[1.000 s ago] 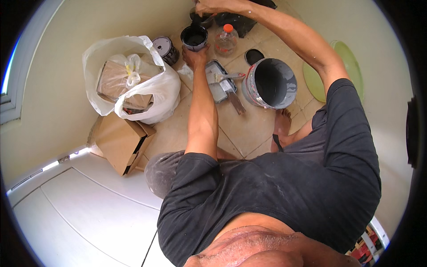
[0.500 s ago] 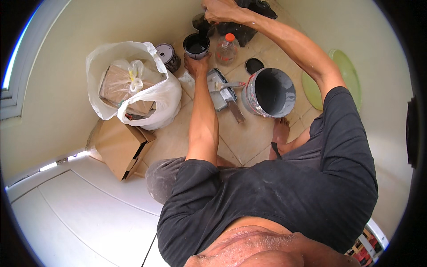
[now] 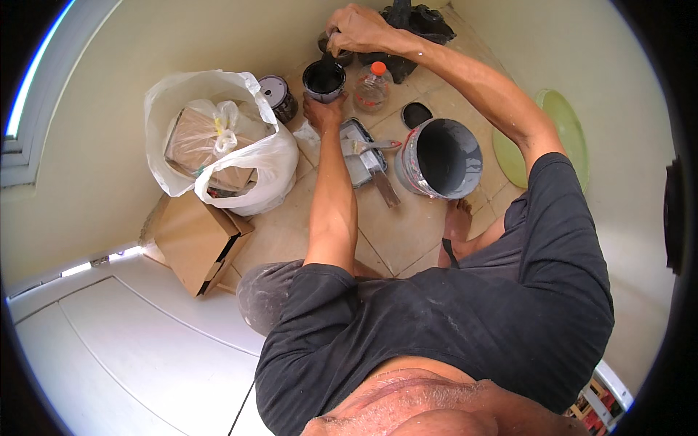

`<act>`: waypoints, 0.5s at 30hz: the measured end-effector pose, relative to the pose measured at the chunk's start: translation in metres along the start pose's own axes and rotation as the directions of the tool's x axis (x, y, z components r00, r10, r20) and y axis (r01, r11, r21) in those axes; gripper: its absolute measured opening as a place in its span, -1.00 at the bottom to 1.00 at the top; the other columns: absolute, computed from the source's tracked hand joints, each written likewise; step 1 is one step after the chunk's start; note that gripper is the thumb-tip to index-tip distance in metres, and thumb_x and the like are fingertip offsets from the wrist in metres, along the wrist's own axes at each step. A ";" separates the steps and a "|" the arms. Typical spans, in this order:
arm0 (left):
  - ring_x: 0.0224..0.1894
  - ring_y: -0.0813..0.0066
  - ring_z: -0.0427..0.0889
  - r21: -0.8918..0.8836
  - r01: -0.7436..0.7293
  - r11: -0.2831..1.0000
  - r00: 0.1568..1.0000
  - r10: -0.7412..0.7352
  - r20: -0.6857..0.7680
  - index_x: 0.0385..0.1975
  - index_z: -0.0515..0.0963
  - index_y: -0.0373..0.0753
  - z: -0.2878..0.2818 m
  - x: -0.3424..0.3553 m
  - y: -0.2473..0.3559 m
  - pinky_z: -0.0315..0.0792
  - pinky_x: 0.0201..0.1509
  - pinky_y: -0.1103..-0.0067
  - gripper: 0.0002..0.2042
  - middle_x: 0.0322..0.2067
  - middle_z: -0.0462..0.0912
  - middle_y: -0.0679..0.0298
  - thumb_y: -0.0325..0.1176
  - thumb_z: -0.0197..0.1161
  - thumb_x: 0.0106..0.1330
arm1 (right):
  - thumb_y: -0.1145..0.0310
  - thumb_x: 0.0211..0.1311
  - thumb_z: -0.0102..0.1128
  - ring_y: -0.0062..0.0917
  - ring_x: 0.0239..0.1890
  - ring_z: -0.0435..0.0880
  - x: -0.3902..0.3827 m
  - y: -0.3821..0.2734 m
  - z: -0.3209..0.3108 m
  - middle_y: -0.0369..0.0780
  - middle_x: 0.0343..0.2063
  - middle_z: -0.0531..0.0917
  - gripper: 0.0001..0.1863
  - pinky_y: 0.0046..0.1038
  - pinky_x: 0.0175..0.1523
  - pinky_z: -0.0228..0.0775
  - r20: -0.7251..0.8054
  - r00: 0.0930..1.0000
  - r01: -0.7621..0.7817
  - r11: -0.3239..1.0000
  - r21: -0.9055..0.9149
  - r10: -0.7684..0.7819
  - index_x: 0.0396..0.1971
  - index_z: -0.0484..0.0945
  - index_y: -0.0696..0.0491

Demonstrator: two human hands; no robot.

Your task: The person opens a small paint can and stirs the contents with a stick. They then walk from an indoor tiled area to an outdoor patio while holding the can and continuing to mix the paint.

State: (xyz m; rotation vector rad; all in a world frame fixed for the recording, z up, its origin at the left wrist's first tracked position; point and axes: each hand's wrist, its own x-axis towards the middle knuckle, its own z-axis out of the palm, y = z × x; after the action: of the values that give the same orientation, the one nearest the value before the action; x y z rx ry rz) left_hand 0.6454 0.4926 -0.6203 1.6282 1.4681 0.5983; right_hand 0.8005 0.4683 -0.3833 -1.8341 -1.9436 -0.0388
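The left hand (image 3: 323, 110) wraps its fingers around the near side of a small paint can (image 3: 324, 95) — left of the orange-capped plastic bottle (image 3: 372, 90). The right hand (image 3: 358, 30) bends above it — its grip I cannot tell.

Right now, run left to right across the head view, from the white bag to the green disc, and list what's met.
White plastic bag → small open can in the left hand → clear bottle with orange cap → large bucket → green disc.
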 end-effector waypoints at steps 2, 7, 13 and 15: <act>0.43 -0.08 0.18 0.022 -0.003 1.000 0.998 0.004 -0.055 0.44 0.09 -0.28 0.000 -0.005 0.000 0.14 0.49 0.16 0.21 0.39 0.24 -0.07 0.07 0.67 -0.23 | 0.29 -0.32 0.30 0.07 -0.36 0.69 0.003 0.010 0.006 0.11 -0.53 0.66 -0.66 -0.07 -0.21 0.56 -0.050 0.999 0.002 1.000 -0.001 -0.002 -0.46 0.72 0.17; 0.43 -0.09 0.18 -0.007 -0.037 0.999 0.999 0.037 -0.011 0.44 0.08 -0.30 0.005 -0.011 0.013 0.13 0.50 0.15 0.21 0.39 0.23 -0.08 0.07 0.66 -0.23 | 0.23 -0.28 0.24 -0.29 -0.71 0.59 0.000 0.063 0.013 -0.16 -0.80 0.49 -0.69 -0.20 -0.63 0.38 -0.056 0.900 0.311 0.725 -0.614 -0.433 -0.96 0.38 0.02; 0.43 -0.08 0.17 0.003 -0.006 1.000 0.999 0.006 -0.049 0.44 0.08 -0.30 -0.005 -0.007 0.001 0.12 0.49 0.13 0.21 0.38 0.24 -0.07 0.08 0.66 -0.23 | 0.25 -0.25 0.26 -0.15 -0.66 0.62 0.010 0.019 -0.015 -0.08 -0.76 0.55 -0.77 -0.13 -0.55 0.44 0.131 0.939 0.334 0.762 -0.554 -0.316 -0.86 0.52 0.06; 0.43 -0.08 0.18 0.013 -0.009 1.000 0.999 0.009 -0.053 0.44 0.08 -0.29 -0.001 -0.006 0.002 0.14 0.48 0.12 0.21 0.38 0.24 -0.07 0.09 0.66 -0.22 | 0.28 -0.26 0.28 0.00 -0.46 0.67 0.004 0.005 -0.014 0.06 -0.58 0.63 -0.75 -0.10 -0.33 0.52 0.038 0.997 0.072 0.959 -0.273 -0.064 -0.56 0.66 0.13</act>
State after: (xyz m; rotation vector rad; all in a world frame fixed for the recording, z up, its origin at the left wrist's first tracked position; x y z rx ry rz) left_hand 0.6449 0.4872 -0.6168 1.6410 1.5069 0.6429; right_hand 0.8100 0.4676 -0.3707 -1.9467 -2.1082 -0.3200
